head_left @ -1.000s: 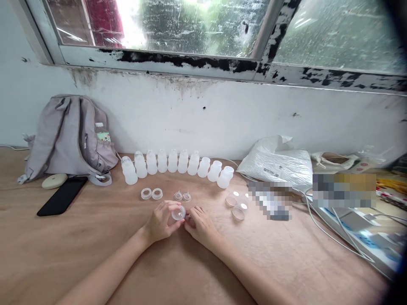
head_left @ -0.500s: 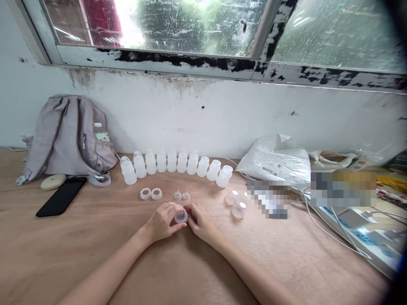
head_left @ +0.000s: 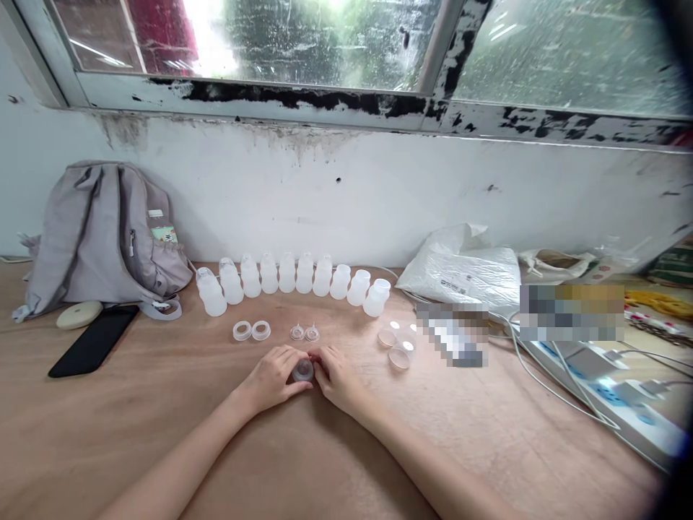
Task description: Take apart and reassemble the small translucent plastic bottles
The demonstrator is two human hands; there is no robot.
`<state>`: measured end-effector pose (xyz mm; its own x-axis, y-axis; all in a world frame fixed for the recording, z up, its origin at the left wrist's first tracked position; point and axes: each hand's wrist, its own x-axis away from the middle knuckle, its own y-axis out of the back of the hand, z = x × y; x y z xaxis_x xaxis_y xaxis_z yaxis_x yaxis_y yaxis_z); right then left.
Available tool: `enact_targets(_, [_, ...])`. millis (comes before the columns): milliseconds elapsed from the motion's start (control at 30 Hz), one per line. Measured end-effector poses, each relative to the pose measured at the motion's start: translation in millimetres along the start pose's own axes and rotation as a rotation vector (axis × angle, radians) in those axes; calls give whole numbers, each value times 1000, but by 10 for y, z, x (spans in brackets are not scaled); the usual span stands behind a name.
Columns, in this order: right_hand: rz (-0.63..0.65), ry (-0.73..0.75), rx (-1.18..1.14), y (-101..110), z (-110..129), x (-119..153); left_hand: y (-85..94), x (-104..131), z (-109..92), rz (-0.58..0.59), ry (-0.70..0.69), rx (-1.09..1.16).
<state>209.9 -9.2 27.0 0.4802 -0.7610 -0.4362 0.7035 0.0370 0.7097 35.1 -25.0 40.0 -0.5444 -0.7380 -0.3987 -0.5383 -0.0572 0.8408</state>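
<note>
Between my hands sits a small translucent ring piece (head_left: 304,370) with a clear dome-like part in its middle. My left hand (head_left: 276,378) is wrapped round its left side, thumb in front. The fingers of my right hand (head_left: 335,377) are bent against its right side, their tips partly hidden. Just behind lie two clear nipple-like pieces (head_left: 304,332). Two white rings (head_left: 252,331) are to their left. Several clear round caps (head_left: 399,355) lie to the right. Farther back, several frosted bottles (head_left: 286,274) stand in a curved row, most with clear tops; the three at the right have open necks.
A grey backpack (head_left: 102,238), a black phone (head_left: 94,341) and a round cream case (head_left: 79,315) are at the left. At the right are a white plastic parcel (head_left: 460,271), a blurred item, cables and a power strip (head_left: 606,393). The wall stands behind.
The view has shifted slightly, moving most things a little left in the picture. The dome-like part now shows more clearly inside the ring between my hands. Both hands keep nearly the same pose.
</note>
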Motion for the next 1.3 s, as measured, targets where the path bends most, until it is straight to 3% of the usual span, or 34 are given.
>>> enact_targets(667, [21,14,10,-8,-3,14,24,6,3,-87,47,16])
enact_targets(767, [32,24,-22,36,49,22,28,5,-2,-131,132,139])
enact_targets(900, [40,18,-78,123,132,22,-11,-26,-46,-229,381,494])
enact_targets(1067, [16,-97,-177,159,177,5,-132,-54,-73,-198,523,884])
enact_targets(1300, [-45,-208,-311,78,188,-16,-148,-49,-134,-190,559,917])
